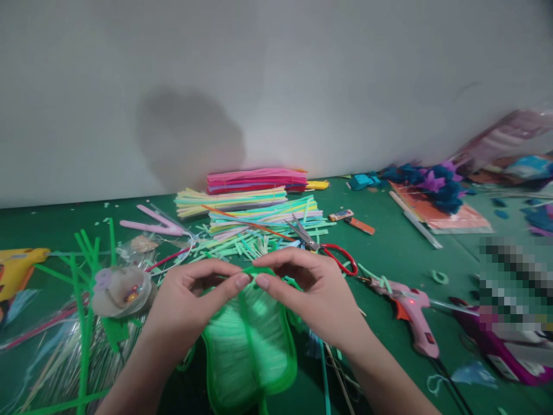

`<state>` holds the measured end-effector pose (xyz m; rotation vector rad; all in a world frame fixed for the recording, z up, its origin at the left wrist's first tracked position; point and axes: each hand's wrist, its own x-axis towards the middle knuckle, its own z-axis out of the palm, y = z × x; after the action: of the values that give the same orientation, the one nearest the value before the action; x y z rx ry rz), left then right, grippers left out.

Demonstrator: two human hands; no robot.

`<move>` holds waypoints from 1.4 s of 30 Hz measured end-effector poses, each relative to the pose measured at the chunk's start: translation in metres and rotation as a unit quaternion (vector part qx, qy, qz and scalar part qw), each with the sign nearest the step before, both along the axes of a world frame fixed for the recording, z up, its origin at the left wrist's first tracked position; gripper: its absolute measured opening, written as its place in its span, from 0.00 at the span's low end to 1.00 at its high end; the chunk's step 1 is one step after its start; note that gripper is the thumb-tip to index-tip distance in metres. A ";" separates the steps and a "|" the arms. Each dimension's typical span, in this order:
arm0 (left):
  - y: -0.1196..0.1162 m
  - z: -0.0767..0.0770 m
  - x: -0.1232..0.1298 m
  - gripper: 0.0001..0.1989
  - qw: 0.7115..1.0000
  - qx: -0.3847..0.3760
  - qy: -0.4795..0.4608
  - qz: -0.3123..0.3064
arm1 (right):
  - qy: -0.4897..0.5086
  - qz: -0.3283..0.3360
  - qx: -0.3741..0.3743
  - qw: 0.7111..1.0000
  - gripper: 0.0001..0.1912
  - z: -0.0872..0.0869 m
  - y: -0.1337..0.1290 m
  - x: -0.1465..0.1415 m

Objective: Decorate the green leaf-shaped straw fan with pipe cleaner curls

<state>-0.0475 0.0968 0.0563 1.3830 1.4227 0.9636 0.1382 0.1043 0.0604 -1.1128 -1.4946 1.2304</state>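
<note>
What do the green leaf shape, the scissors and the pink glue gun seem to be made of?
Green leaf shape: perhaps glossy film or fibre, given pale streaks; rim unclear.
Scissors: metal blades, by their grey sheen; red handles, probably plastic, evenly coloured.
Pink glue gun: likely plastic, smooth, with a moulded look.

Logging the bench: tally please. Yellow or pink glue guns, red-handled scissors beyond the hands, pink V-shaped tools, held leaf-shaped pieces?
Glue guns: 2 (yellow gun, pink gun)
Red-handled scissors: 1
Pink V-shaped tool: 1
Green leaf-shaped piece, pinched by left hand and right hand: 1
Total: 5
</note>
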 end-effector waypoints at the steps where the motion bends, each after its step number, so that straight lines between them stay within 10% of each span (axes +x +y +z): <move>1: 0.000 0.000 0.001 0.06 1.000 0.002 0.007 0.000 | 0.000 -0.003 0.001 1.000 0.06 0.000 0.000 0.000; 8: 0.000 0.002 0.003 0.09 0.996 0.025 0.074 -0.044 | -0.026 -0.011 0.020 0.999 0.04 -0.001 0.000 0.001; 42: -0.004 0.006 -0.003 0.05 0.982 -0.064 -0.164 -0.065 | 0.008 0.006 0.151 0.989 0.07 0.000 -0.006 -0.001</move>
<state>-0.0500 0.0928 0.0622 1.1460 1.1135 0.9471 0.1372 0.0982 0.0601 -0.8909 -1.6145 0.9789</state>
